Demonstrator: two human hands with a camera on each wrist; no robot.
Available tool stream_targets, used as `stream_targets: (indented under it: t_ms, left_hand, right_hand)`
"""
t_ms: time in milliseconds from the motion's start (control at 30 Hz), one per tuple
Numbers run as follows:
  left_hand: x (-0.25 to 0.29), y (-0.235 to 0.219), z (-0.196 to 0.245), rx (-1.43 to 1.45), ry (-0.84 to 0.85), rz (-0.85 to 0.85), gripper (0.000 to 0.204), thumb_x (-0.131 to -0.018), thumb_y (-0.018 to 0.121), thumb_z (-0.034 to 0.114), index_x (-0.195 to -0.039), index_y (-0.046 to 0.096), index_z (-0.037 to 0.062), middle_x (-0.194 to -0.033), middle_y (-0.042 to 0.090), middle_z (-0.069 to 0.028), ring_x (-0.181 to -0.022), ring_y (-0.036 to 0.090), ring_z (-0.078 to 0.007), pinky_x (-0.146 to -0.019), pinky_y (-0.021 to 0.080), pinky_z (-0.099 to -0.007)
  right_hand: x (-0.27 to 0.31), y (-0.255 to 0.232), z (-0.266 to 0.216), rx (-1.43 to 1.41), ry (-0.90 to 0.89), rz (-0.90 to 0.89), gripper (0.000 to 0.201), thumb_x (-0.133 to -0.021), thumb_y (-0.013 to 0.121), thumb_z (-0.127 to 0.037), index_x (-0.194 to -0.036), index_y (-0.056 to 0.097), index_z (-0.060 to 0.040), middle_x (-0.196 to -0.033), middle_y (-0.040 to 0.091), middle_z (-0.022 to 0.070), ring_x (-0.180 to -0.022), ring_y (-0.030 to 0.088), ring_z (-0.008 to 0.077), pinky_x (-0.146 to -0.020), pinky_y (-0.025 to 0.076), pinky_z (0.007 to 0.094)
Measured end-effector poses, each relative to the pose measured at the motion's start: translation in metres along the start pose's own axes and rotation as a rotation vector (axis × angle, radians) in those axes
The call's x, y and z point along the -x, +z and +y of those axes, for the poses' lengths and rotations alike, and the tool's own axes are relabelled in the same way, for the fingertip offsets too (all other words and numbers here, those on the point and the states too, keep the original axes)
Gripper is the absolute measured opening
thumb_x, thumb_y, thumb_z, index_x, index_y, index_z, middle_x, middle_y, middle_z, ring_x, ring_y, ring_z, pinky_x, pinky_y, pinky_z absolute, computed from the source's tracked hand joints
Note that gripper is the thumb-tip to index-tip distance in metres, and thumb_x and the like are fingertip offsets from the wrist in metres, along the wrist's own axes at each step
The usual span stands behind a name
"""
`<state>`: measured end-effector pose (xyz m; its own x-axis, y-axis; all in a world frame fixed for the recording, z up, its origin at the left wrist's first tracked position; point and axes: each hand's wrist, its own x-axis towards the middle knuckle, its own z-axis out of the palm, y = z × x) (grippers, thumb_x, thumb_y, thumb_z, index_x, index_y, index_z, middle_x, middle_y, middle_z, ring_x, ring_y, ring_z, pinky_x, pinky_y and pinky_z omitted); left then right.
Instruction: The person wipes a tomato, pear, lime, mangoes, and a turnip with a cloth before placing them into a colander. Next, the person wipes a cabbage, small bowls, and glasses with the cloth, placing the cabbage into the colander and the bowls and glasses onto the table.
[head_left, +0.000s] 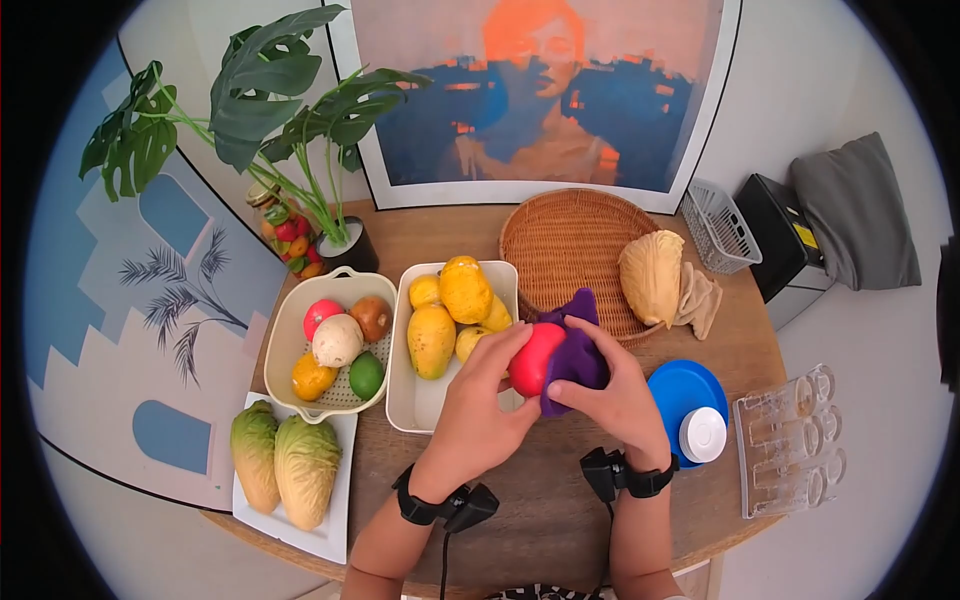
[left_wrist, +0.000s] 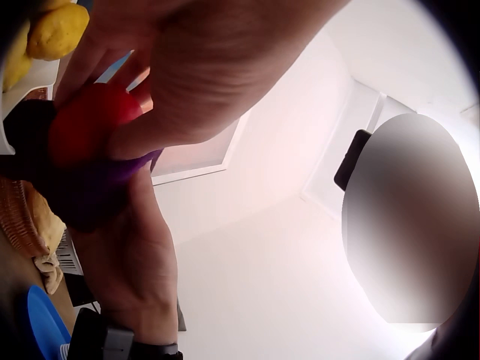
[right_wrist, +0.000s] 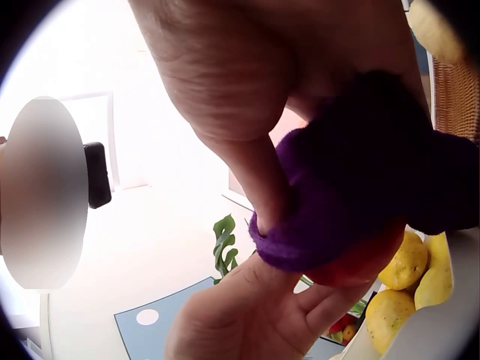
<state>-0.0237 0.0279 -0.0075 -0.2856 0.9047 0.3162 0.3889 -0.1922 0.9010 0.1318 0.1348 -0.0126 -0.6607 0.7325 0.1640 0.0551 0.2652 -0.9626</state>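
Observation:
In the head view my left hand (head_left: 478, 400) grips a smooth, pinkish-red round fruit (head_left: 533, 362) between fingers and thumb. My right hand (head_left: 628, 405) holds a purple cloth (head_left: 580, 360) against the fruit's right side, its thumb pressing the near edge. Both hands are raised over the front of the table. The left wrist view shows the red fruit (left_wrist: 90, 124) partly covered by the left hand, with the cloth dark beneath it. From the right wrist, the purple cloth (right_wrist: 322, 202) wraps over most of the fruit, and only a red strip (right_wrist: 360, 262) shows below.
A white bin (head_left: 400, 400) of yellow fruit and a cream colander (head_left: 275, 370) of mixed produce stand left. Cabbages (head_left: 308, 470) lie on a white plate (head_left: 340, 510). Right are a wicker tray (head_left: 560, 240), a blue plate (head_left: 665, 385) with a white round item (head_left: 703, 435), and a glass rack (head_left: 745, 470).

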Motion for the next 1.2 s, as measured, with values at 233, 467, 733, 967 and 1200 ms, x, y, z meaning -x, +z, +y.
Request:
stream_targets:
  t_ms: [233, 467, 733, 967, 1200]
  left_hand:
    - [0.002, -0.002, 0.012, -0.157, 0.197, -0.067, 0.069, -0.072, 0.076, -0.005, -0.136, 0.050, 0.0033, -0.139, 0.047, -0.0155, -0.124, 0.052, -0.0319, -0.098, 0.052, -0.0364]
    - [0.002, -0.003, 0.013, -0.119, 0.160, -0.063, 0.071, -0.071, 0.077, -0.004, -0.136, 0.050, 0.0048, -0.139, 0.047, -0.0152, -0.124, 0.052, -0.0318, -0.099, 0.051, -0.0371]
    - [0.002, -0.007, 0.016, 0.069, 0.074, -0.130, 0.076, -0.073, 0.078, -0.003, -0.141, 0.046, 0.0088, -0.139, 0.047, -0.0111, -0.124, 0.052, -0.0244, -0.098, 0.051, -0.0365]
    - [0.000, -0.006, 0.003, 0.347, 0.026, -0.127, 0.078, -0.076, 0.076, -0.004, -0.145, 0.040, 0.0078, -0.143, 0.039, -0.0099, -0.127, 0.050, -0.0238, -0.102, 0.048, -0.0357]
    - [0.000, -0.007, 0.017, 0.032, 0.118, -0.161, 0.080, -0.077, 0.076, 0.002, -0.147, 0.037, 0.0088, -0.143, 0.039, -0.0140, -0.129, 0.047, -0.0271, -0.103, 0.045, -0.0393]
  right_hand:
    - [-0.003, 0.005, 0.000, -0.267, 0.061, 0.163, 0.040, -0.091, 0.068, -0.017, -0.124, 0.058, 0.0027, -0.110, 0.066, 0.0084, -0.098, 0.060, 0.0127, -0.089, 0.049, 0.0279]
    - [0.003, -0.003, -0.010, -0.113, -0.036, -0.042, 0.068, -0.073, 0.084, -0.018, -0.131, 0.052, -0.0002, -0.118, 0.060, 0.0085, -0.105, 0.057, 0.0150, -0.092, 0.048, 0.0288]
    - [0.002, -0.004, -0.007, -0.301, 0.073, 0.129, 0.032, -0.094, 0.064, -0.016, -0.120, 0.060, 0.0022, -0.109, 0.065, 0.0063, -0.101, 0.059, 0.0118, -0.091, 0.048, 0.0282]
    - [0.007, -0.003, -0.016, -0.320, -0.104, -0.001, 0.058, -0.082, 0.078, -0.019, -0.130, 0.052, 0.0021, -0.117, 0.062, 0.0074, -0.105, 0.057, 0.0130, -0.094, 0.046, 0.0285]
    - [0.006, 0.003, -0.014, -0.354, 0.024, 0.097, 0.048, -0.086, 0.075, -0.020, -0.123, 0.055, 0.0022, -0.111, 0.063, 0.0063, -0.099, 0.058, 0.0114, -0.089, 0.048, 0.0275]
